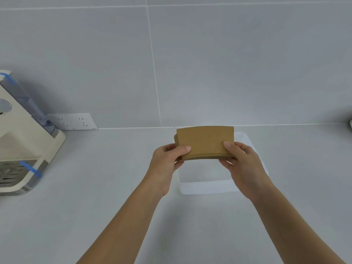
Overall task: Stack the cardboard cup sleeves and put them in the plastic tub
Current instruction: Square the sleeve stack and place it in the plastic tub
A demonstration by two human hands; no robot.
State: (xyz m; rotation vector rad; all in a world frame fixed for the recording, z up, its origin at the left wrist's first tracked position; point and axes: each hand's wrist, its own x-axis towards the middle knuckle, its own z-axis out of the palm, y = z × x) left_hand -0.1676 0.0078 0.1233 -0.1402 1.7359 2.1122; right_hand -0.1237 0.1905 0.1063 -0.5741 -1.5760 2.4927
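Observation:
A flat stack of brown cardboard cup sleeves (205, 141) is held in the air between both hands. My left hand (166, 162) pinches its left end, thumb on top. My right hand (241, 164) pinches its right end the same way. The stack hovers over a clear plastic tub (207, 186) that stands on the grey counter, its far part hidden behind the sleeves and hands. The tub's visible bottom shows nothing inside.
A cream-coloured countertop appliance (24, 147) with blue tape strips and a metal drip grille stands at the left. A white double wall socket (73, 121) sits low on the tiled wall behind it. A dark object (350, 122) peeks in at the right edge.

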